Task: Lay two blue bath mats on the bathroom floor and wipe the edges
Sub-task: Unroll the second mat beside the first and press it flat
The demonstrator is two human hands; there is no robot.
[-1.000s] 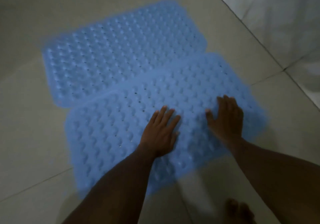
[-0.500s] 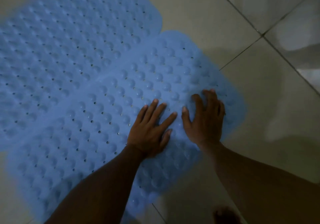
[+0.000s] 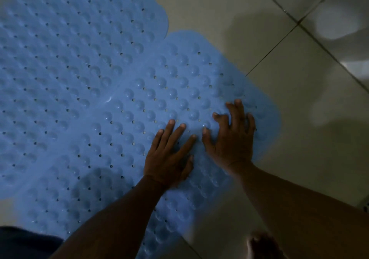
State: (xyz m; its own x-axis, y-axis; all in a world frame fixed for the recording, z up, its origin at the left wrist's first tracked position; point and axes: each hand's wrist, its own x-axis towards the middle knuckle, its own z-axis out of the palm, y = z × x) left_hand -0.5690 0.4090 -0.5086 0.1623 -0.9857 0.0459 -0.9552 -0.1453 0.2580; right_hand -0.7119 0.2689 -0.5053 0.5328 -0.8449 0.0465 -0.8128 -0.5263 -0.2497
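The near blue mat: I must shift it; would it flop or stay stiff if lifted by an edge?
Probably floppy: the near mat looks thin and hugs the floor. Its bumpy surface likely gives good grip.

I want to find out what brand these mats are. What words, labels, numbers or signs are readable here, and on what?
None: no text, number or logo can be read.
Near blue mat, under the left hand and right hand: only bumps and small holes.
Far blue mat: the same pattern, no print.
Floor tiles: plain, with only grout lines.
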